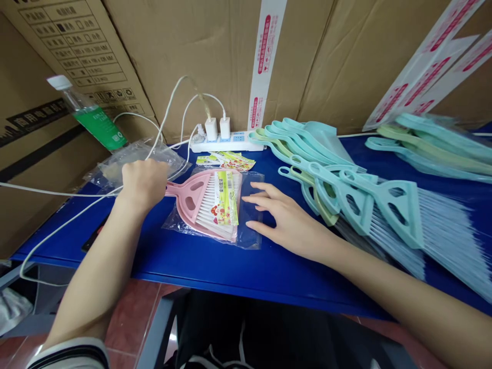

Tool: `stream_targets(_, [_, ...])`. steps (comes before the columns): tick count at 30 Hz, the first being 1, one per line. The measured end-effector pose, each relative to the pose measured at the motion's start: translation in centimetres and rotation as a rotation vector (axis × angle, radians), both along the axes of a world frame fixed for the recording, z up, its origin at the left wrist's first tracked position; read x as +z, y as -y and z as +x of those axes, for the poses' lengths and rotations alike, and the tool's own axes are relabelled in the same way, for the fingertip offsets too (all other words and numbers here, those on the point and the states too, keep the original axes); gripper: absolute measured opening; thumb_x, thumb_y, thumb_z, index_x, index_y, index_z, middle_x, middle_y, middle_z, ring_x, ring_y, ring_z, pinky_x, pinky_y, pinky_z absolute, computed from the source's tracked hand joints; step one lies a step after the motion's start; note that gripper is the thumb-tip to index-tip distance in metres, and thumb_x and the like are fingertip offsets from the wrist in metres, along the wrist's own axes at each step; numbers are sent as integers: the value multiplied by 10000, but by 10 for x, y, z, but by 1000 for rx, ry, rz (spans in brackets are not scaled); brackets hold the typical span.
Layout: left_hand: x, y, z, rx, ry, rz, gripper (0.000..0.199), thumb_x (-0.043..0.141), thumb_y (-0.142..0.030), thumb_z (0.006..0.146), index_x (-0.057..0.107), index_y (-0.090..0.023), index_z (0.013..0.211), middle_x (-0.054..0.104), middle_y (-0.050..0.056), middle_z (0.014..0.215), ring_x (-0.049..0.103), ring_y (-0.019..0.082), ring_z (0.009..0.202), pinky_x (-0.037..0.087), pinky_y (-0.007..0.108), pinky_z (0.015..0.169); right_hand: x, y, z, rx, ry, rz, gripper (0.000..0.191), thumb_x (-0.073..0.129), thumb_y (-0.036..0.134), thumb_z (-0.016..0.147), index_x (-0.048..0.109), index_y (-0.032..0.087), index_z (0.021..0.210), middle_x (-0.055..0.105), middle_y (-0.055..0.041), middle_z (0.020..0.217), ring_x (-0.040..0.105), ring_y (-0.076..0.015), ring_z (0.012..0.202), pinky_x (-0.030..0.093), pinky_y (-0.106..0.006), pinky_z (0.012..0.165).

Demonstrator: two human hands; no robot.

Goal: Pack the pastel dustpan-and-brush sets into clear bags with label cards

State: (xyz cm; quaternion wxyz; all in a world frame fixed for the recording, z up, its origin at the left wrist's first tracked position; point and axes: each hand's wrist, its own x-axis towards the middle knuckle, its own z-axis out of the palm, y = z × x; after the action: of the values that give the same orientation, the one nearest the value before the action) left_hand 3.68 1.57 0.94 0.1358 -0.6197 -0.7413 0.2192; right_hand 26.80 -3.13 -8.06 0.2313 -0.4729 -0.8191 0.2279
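Note:
A pink brush and dustpan set (189, 199) lies flat on the blue tabletop, its white bristles pointing right. Clear plastic wrap (251, 225) surrounds its broad end, and a yellow-green label card (226, 197) rests over the bristles. Closed in a fist, my left hand (144, 183) grips the set's handle end, and the handle itself is mostly hidden. My right hand (286, 218) is open with fingers stretched toward the bag's right edge, holding nothing. Whether its fingertips touch the plastic, I cannot tell. Several more label cards (226, 160) lie just behind the set.
Mint brushes (400, 210) and dustpans (307, 141) are piled on the right, with wrapped sets (442, 146) beyond. A white power strip (242, 141) stands against cardboard boxes (219, 46). White cables, crumpled plastic bags (111, 166) and a green-labelled bottle (96, 120) occupy the left.

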Motion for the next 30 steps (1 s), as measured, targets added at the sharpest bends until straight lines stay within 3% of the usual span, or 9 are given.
stream_targets(7, [-2, 3, 1, -57, -15, -17, 346, 428, -39, 908, 699, -88, 1117, 710, 209, 1114, 656, 359, 1129, 539, 442, 865, 3, 0, 3, 28, 178, 89, 463, 618, 267, 871, 634, 113, 1308, 491, -184, 1468, 585, -330, 1247, 514, -502, 1024])
stream_targets(16, [-8, 8, 6, -188, 22, -52, 360, 420, -66, 905, 704, -125, 1117, 715, 188, 1090, 676, 372, 1081, 553, 460, 831, 26, 5, 18, 16, 414, 121, 452, 566, 216, 891, 624, 116, 1328, 626, -175, 1338, 676, -310, 1096, 577, -448, 901])
stream_targets(22, [-8, 11, 5, -227, 30, -59, 349, 421, -109, 915, 698, -154, 1122, 716, 158, 1081, 682, 345, 1067, 553, 444, 834, 26, 3, 21, 5, 378, 187, 429, 449, 182, 939, 654, 259, 1308, 696, -105, 1207, 716, -238, 953, 594, -399, 821])
stream_targets(30, [-8, 10, 5, -226, 23, -66, 330, 421, -118, 912, 699, -151, 1088, 719, 146, 1061, 687, 333, 1047, 552, 430, 823, 23, 1, 20, 31, 339, 148, 431, 460, 189, 943, 636, 255, 1331, 657, -125, 1231, 697, -239, 991, 576, -421, 872])
